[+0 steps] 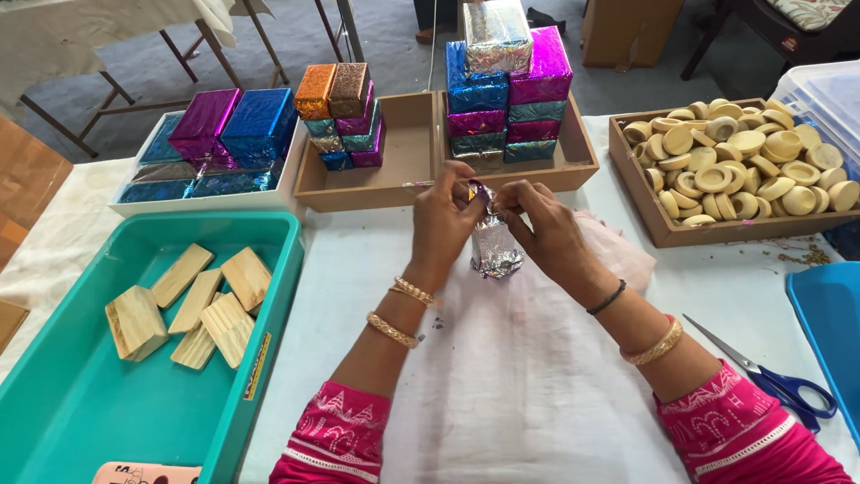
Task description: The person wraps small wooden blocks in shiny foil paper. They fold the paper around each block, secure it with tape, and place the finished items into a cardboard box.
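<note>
Over the white cloth, my left hand (pixel 445 221) and my right hand (pixel 544 231) both pinch a small bundle of crumpled foil (pixel 492 247), silver below and purple at the top. The foil stands upright between my fingertips, its lower end near the cloth. Whether a block is inside the foil is hidden. Just beyond my hands sits a wooden tray (pixel 403 175) with stacks of foil-wrapped blocks (pixel 344 116) in purple, blue, orange and silver.
A teal tub (pixel 98 403) at the left holds several bare wooden blocks (pixel 193 300). A white tray of wrapped blocks (pixel 215 143) is behind it. A wooden box of round beige pieces (pixel 743 161) stands at the right. Blue-handled scissors (pixel 779 381) lie beside my right forearm.
</note>
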